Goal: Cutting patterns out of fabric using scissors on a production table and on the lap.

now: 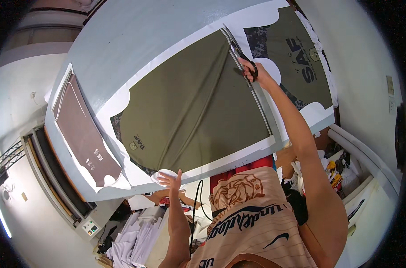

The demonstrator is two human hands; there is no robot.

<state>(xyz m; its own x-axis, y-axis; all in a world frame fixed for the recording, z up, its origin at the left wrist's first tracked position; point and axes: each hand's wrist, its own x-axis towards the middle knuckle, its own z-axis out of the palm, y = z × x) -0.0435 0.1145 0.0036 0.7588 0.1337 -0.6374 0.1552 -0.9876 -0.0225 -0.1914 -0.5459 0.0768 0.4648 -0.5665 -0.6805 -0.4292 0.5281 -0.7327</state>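
A large olive-green printed fabric panel (185, 107) with white margins lies across the table, creased by long diagonal folds. My right hand (252, 71) grips a pair of scissors (255, 69) with black handles. Their blades point away from me along the panel's far right corner, beside its right-hand edge strip. At the near left end of the panel, my left hand (170, 180) rests on the white margin at the table's front edge, fingers spread. Whether the scissor blades are parted is hard to make out.
Another olive panel (296, 58) with a camouflage border lies to the right. A brown-grey panel (87, 129) is at the left on the blue-grey table (167, 27). White fabric (133, 239) is heaped below the table. A roller machine (55, 178) stands at the left.
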